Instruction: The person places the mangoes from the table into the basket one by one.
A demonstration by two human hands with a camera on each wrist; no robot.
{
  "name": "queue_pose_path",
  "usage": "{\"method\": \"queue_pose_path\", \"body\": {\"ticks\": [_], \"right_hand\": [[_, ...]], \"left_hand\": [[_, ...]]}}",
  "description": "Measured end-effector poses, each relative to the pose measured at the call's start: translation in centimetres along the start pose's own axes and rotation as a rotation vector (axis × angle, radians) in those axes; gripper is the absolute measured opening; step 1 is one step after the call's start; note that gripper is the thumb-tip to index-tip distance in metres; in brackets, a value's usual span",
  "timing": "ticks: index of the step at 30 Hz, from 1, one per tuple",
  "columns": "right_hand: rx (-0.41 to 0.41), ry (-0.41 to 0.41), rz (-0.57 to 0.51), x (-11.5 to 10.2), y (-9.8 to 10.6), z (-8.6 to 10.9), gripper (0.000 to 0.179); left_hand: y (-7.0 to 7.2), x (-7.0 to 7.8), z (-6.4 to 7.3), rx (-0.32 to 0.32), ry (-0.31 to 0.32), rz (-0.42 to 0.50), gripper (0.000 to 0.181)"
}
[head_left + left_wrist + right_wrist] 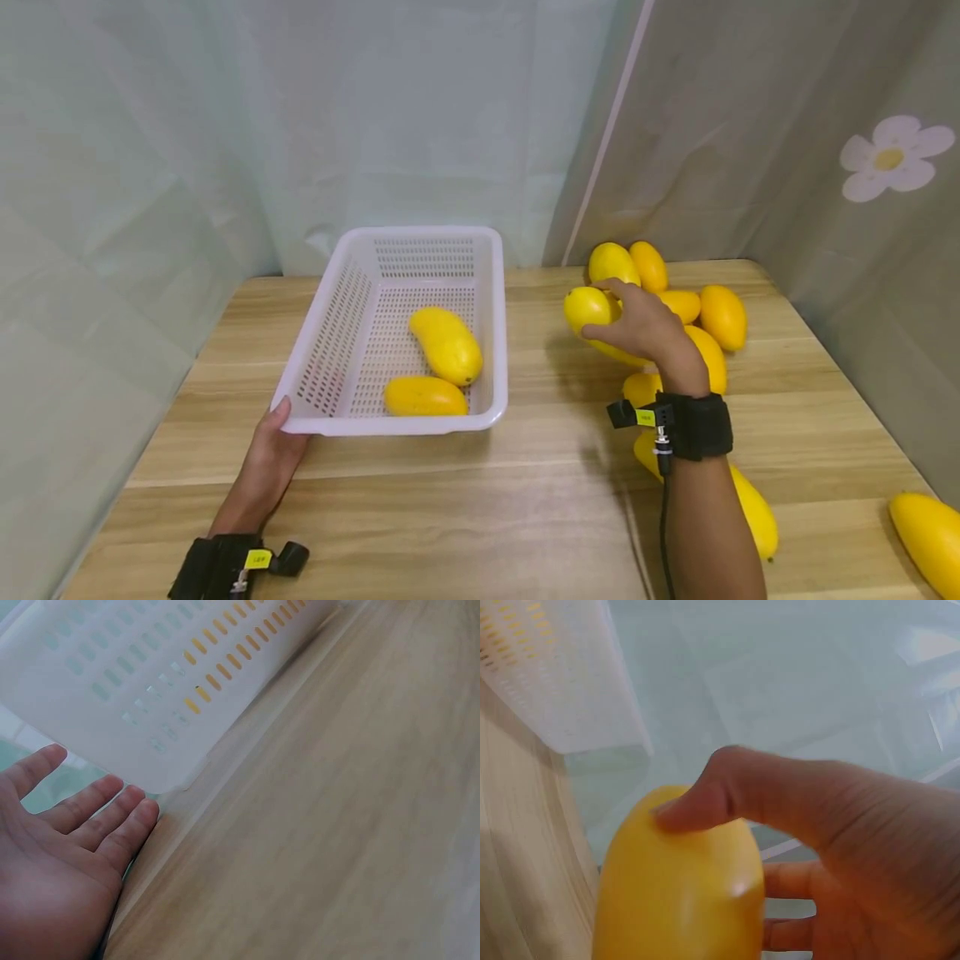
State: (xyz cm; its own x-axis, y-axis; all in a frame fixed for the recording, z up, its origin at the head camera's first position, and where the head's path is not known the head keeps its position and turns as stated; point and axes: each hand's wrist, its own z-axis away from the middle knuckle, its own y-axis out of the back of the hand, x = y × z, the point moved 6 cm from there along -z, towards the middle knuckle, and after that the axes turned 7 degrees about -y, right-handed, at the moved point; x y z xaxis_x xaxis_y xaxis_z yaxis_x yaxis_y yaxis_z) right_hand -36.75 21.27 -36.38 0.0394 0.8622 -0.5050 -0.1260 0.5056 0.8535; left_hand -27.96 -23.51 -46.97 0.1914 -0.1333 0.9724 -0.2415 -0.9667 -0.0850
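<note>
A white plastic basket (397,426) with slotted walls stands on the table, two yellow mangoes (447,346) lying in its right part. My left hand (270,458) is at the basket's near left corner, thumb by the rim. In the left wrist view the fingers (97,817) are fairly straight, close against the basket wall. On the right, my right hand (647,325) holds a mango (587,308) between thumb and fingers. The right wrist view shows the thumb pressed on this mango (679,892), fingers along its far side. Its lower end is out of frame there.
More mangoes (723,317) lie grouped around and behind my right hand, some partly hidden by the forearm. Another mango (928,537) rests at the table's right edge. Pale curtains (420,125) hang behind the wooden table (465,517). A cable (664,508) runs along my right forearm.
</note>
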Motion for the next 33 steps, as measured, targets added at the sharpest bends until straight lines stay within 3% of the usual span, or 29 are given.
{"method": "queue_pose_path", "body": {"ticks": [6,20,33], "right_hand": [[0.033,0.016,-0.069,-0.5,0.5,0.3,0.078],[0.139,0.177,-0.168,-2.4,1.8,1.6,0.069],[0.170,0.217,-0.206,-3.4,2.8,2.7,0.069]], "left_hand": [[0.1,-0.2,0.0,-0.010,-0.005,-0.006,0.049],[0.2,-0.4,0.1,-0.005,0.003,-0.003,0.049],[0.0,0.1,0.0,0.005,0.002,-0.013,0.049]]}}
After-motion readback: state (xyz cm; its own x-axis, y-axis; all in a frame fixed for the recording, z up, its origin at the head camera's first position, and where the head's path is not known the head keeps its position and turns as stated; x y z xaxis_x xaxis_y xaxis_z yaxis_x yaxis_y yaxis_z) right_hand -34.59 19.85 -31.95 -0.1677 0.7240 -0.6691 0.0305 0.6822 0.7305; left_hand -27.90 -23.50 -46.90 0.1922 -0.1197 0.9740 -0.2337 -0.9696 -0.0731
